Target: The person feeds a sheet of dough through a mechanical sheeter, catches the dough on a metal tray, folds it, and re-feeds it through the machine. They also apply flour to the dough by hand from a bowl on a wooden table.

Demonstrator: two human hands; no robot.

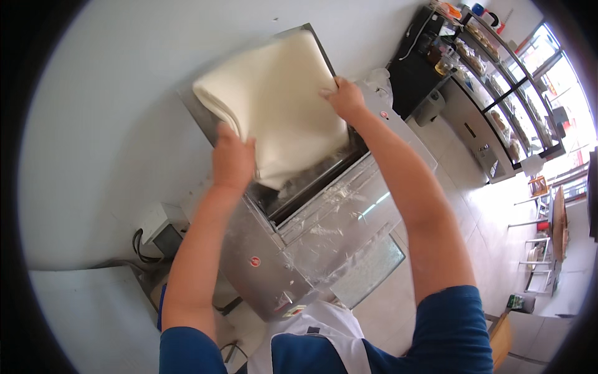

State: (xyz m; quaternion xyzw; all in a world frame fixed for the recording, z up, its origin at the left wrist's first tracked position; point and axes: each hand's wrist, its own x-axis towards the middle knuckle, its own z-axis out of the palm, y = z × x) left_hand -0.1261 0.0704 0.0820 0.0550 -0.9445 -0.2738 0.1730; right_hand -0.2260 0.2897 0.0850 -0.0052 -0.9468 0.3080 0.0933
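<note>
A thick, folded sheet of pale dough lies on the sloping feed plate of a metal dough sheeter. My left hand grips the dough's left edge, where the folded layers show. At the right edge, my right hand has its thumb on top of the sheet and its fingers around the side. The dough's lower end hangs by the dark roller opening. Bits of flour and dough cling to the machine's front. The fingers' undersides are hidden.
A wall rises behind the machine. A white box with a cable sits at the left. To the right stand a glass display case with baked goods, a grey bin and, farther off, a table with stools.
</note>
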